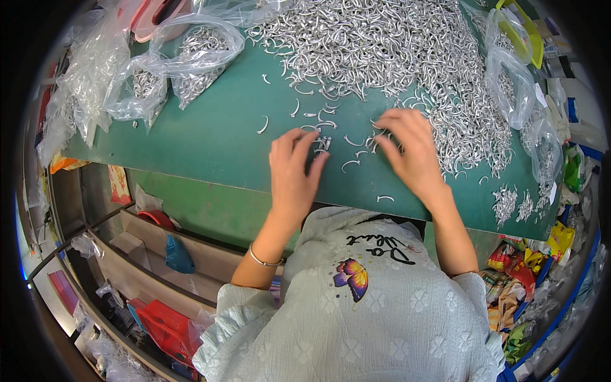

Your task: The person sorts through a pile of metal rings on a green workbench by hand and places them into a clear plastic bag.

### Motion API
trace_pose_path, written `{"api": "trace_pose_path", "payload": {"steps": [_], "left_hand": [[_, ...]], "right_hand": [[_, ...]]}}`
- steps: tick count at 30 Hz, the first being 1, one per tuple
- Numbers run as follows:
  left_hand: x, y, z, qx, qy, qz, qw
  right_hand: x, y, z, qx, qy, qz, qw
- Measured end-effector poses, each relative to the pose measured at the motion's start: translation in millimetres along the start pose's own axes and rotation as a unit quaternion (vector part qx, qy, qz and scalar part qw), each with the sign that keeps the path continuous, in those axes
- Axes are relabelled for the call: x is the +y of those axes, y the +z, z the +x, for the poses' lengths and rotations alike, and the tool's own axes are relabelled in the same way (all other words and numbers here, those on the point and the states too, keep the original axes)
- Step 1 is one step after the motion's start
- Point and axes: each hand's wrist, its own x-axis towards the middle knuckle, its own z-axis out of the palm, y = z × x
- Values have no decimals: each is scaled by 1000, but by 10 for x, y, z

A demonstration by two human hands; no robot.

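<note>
Clear plastic bags (172, 60) stuffed with small curved metal hooks slump at the upper left of the frame, on the far corner of a green worktable (210, 140) whose near edge runs across the middle of the picture. Right of them lies a band of bare green top, the widest open room on the surface.

At centre, the left hand (293, 172) lies palm-down with fingers spread and slightly curled, fingertips touching a small bunch of hooks (323, 144); it pinches nothing that can be seen. Loose single hooks (351, 164) dot the table between the two hands.

The right hand (410, 149), also flat with fingers splayed, rests at the lower fringe of the great heap of hooks (394, 44) filling the upper centre and right. It too grips nothing.

By the look of it, the step in hand is gathering and lining up strays into small bunches; the next pinch would call for fingertip care, since the pieces tangle easily.

One hook (384, 198) sits close to the table's near edge at lower centre. More filled bags (512, 83) crowd the right rim, leaving little room there.
</note>
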Motion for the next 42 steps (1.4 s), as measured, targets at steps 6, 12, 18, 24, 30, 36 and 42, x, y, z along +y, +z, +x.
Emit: {"api": "trace_pose_path", "payload": {"steps": [6,12,18,24,30,36,42], "left_hand": [[-41,95,-137,-14,35,-9,999],[1,162,-97,53,-118,-162,978],[-111,110,-41,98,-99,-186,973],[-122,34,-90,117,-80,-138,980],[-20,-60,-227,58,-19,-21,998],[40,-107,-304,-42,-39,-14,998],[-50,58,-270,12,12,-69,997]], "right_hand": [[71,113,-7,-9,0,-74,997],[-56,342,236,23,-41,32,998],[-162,640,368,-23,-118,-34,992],[-38,381,336,13,-61,-27,998],[-26,274,303,28,-31,-60,997],[-129,550,388,-35,-76,-56,995],[-147,196,278,-40,-9,-18,999]]}}
